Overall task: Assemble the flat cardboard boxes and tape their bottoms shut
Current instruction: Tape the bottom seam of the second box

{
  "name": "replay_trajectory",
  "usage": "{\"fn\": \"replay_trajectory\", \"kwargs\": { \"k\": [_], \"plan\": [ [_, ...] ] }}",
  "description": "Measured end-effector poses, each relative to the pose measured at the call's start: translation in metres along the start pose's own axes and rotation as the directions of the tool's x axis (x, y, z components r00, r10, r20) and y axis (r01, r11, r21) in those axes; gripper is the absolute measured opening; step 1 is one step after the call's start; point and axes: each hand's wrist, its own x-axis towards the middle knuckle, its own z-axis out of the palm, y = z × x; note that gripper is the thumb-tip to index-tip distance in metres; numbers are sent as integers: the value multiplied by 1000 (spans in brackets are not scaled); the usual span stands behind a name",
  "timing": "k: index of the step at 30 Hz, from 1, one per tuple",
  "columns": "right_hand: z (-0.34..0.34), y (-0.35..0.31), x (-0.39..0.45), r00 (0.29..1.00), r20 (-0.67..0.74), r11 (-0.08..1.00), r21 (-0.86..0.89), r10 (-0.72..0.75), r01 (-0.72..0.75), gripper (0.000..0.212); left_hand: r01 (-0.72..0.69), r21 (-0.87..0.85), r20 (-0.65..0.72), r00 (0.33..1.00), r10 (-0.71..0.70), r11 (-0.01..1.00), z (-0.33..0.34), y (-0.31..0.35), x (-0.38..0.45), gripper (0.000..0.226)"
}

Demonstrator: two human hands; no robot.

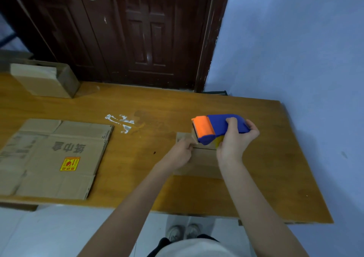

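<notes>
So the small cardboard box [201, 162] sits toward the right half of the counter [137, 107], roughly midway between the far and near edges, flaps folded shut with the seam running across its top. It's pretty blurry, so I can't make out much detail on it.

The right hand [235, 138] grips the tape dispenser [218, 127], a blue body with an orange roller guard at the front, fingers wrapped around the handle and thumb over the top. The dispenser's front end hovers right at the far part of the box, over the seam. A short bit of brownish tape seems to run from the dispenser down to the left hand [182, 152], whose fingers pinch it against the box's left far corner. Too smeared to say exactly how much tape is out.

Over by the left edge of the counter lies a stack of flattened boxes [53, 158], the top one printed with dark characters and a yellow-and-red label. At the far left corner stands an assembled box [47, 81], open side tipped. Between the stack and the hands there's a whitish torn residue patch [121, 123] on the wood.

Behind the counter is a dark wooden door [126, 32], and a pale blue wall [295, 50] on the right. Shoes [183, 233] show below the near edge.
</notes>
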Motion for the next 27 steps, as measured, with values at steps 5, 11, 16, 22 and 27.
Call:
{"fn": "replay_trajectory", "kwargs": {
  "k": [5, 11, 16, 22, 27],
  "plan": [
    [-1, 17, -4, 997, -11, 996, -52, -72, 72, 44, -4, -13, -14, 1000, 4, 1000, 4, -2, -6, 17],
    [-3, 18, 2, 992, -74, 994, -33, -105, 103, 41, -42, -69, -131, 991, 32, 997, 16, -6, -8, 28],
    [-4, 19, 6, 987, -140, 994, 97, 72, -59, 38, 35, -253, -125, 990, -69, 967, 13, 1, -8, 36],
    [-5, 21, 6, 985, -138, 990, 109, 99, -84, 37, 127, -474, -89, 978, -191, 872, 7, 13, -15, 24],
    [-8, 22, 11, 986, -131, 989, 114, 106, -91, 35, 93, -535, -221, 944, -245, 840, 15, 17, -8, 47]
  ]
}}
